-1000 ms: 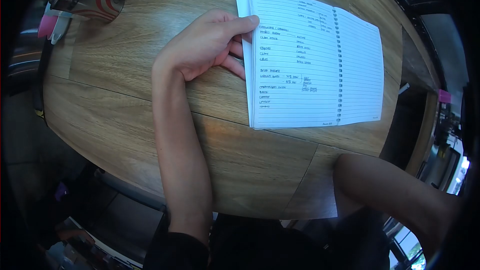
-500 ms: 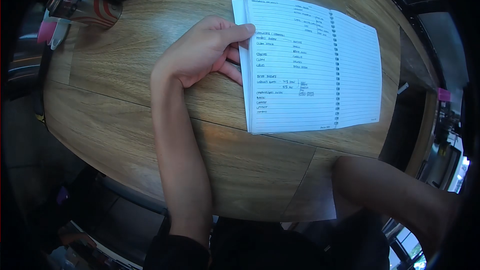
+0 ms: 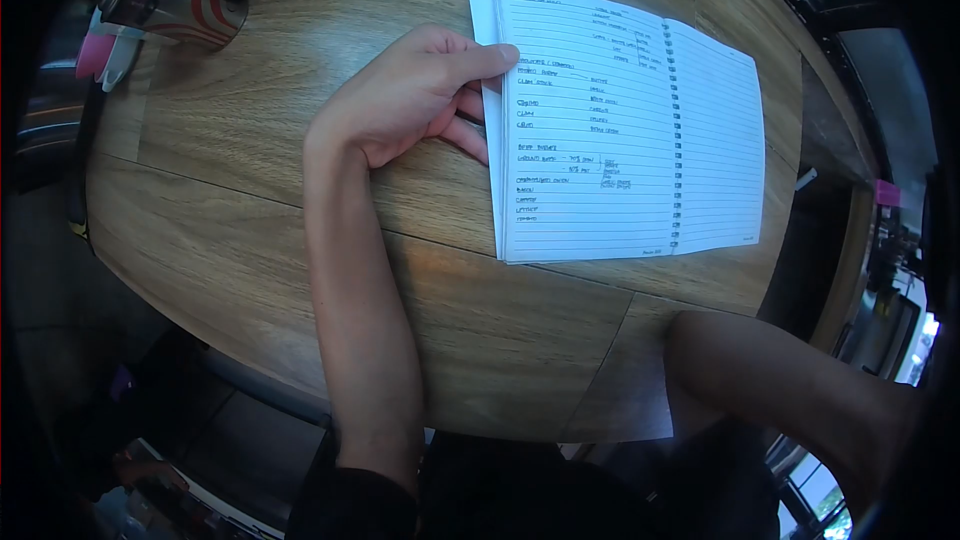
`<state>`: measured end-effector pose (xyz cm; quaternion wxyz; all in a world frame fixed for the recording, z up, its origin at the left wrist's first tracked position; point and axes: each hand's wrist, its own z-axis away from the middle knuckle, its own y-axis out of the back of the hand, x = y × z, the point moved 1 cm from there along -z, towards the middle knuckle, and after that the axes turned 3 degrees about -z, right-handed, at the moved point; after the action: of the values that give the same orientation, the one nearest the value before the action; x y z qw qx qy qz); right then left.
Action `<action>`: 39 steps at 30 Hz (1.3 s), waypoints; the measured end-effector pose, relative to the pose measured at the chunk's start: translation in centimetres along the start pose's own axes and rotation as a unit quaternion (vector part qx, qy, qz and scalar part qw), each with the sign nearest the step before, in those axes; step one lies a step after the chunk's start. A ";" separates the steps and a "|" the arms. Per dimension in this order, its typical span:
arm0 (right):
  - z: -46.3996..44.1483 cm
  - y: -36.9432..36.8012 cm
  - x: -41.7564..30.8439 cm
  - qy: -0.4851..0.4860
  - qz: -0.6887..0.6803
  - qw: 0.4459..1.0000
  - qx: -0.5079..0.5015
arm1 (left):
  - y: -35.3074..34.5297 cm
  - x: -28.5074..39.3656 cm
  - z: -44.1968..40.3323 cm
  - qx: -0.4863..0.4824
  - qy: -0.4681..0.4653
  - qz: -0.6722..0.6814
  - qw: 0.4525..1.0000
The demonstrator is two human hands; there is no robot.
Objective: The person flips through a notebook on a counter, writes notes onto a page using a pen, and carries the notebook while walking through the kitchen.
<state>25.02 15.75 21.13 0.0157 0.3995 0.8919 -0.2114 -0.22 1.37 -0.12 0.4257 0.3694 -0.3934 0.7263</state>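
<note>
A spiral-bound notebook (image 3: pixel 590 140) lies open on the wooden table, its lined left page covered in handwriting and its right page blank. My left hand (image 3: pixel 430 90) grips the left edge of the notebook. The thumb rests on top of the written page, while the fingers reach underneath the edge. My bent right arm (image 3: pixel 770 360) leans at the table's near right edge; the hand on that arm is out of the picture.
A tumbler with red curved stripes (image 3: pixel 185 5) stands at the table's far left, beside a pink and white object (image 3: pixel 105 55). The wooden table (image 3: pixel 230 130) has a curved near edge. A small pink item (image 3: pixel 886 192) shows beyond the right side.
My left hand and the notebook's left side have shifted very slightly up and to the right. The grip is the same, and my right arm stays in place.
</note>
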 end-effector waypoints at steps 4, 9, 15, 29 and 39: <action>-0.8 1.2 0.3 -0.019 0.002 0.999 -0.029 | 0.0 -0.2 -0.1 -0.003 -0.013 -0.030 0.999; 0.8 3.8 4.3 -0.146 0.167 0.958 -0.180 | -0.9 -0.4 -0.5 0.059 -0.043 -0.084 0.994; 17.8 0.6 4.9 -0.404 0.379 0.757 -0.346 | -0.4 0.2 -0.9 0.098 -0.009 -0.173 0.980; 18.9 5.1 5.8 -0.305 0.567 0.646 -0.410 | -0.4 -0.1 -0.3 0.078 0.000 -0.044 0.996; 15.7 2.0 4.0 -0.413 0.305 0.735 -0.443 | -1.7 0.7 -1.3 0.112 -0.005 -0.220 0.969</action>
<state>21.53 13.70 5.31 0.6211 0.4715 0.6209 0.0799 0.79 3.29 0.37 0.5294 0.4953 -0.2208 0.6524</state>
